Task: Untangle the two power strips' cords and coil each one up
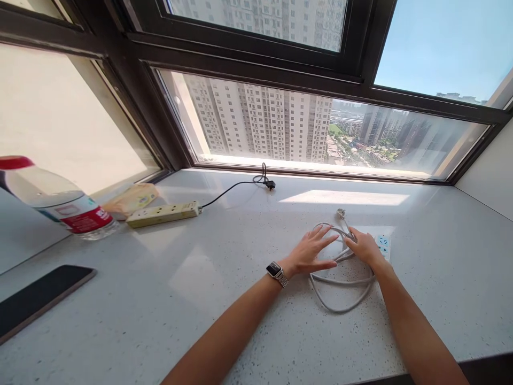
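Note:
A white power strip lies on the pale stone sill, its grey cable coiled loosely in front of it and its plug pointing toward the window. My left hand, with a watch on the wrist, rests flat with fingers spread over the left part of the coil. My right hand is closed around the cable strands where they meet beside the strip.
To the left lie a yellowish power strip with a thin black cord and plug, a packet, a water bottle on its side and a dark phone. The window frame runs behind.

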`<state>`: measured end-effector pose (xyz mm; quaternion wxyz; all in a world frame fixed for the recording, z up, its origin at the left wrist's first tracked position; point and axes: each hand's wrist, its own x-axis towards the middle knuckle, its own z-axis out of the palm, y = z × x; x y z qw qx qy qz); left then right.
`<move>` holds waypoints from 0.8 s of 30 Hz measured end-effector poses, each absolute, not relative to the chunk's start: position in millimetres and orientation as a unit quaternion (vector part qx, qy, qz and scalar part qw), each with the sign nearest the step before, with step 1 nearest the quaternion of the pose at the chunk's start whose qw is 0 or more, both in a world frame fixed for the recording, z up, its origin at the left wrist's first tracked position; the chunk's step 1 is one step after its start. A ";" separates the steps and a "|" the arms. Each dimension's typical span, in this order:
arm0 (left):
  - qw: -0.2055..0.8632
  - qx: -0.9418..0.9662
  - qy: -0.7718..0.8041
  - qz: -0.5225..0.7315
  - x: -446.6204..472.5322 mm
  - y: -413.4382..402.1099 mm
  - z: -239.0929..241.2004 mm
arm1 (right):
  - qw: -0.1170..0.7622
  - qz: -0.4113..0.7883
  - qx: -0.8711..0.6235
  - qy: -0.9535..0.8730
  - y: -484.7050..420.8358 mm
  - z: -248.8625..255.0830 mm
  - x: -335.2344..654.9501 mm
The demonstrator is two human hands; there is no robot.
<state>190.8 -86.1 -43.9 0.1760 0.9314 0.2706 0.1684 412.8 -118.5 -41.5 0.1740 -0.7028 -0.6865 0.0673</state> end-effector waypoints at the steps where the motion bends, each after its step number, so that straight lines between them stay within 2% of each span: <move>1: 0.170 0.935 0.262 0.166 194.8 -90.3 -44.4 | 0.171 0.062 -0.699 -0.692 -117.9 -43.1 412.7; 5: 0.123 0.938 0.277 0.166 208.5 -102.9 -47.7 | 0.186 0.032 -0.709 -0.679 -119.6 -44.5 419.2; 8: 0.097 0.936 0.300 0.154 214.7 -107.8 -48.7 | 0.210 0.002 -0.779 -0.591 -127.2 -37.6 434.7; 13: 0.065 0.938 0.312 0.135 220.9 -111.9 -48.7 | 0.116 0.029 -0.861 -0.494 -146.9 -35.1 465.7; 16: 0.057 0.944 0.299 0.129 227.4 -114.8 -49.6 | 0.105 0.040 -0.870 -0.481 -158.3 -42.2 484.4; 19: 0.050 0.954 0.270 0.119 241.3 -118.3 -49.8 | 0.162 0.030 -0.855 -0.492 -166.0 -36.2 502.2; 22: 0.049 0.959 0.262 0.094 265.0 -119.7 -50.2 | 0.254 -0.069 -0.796 -0.546 -165.2 -10.0 506.2; 24: 0.047 0.958 0.268 0.094 284.6 -119.2 -51.4 | 0.274 -0.121 -0.727 -0.618 -156.8 9.0 496.9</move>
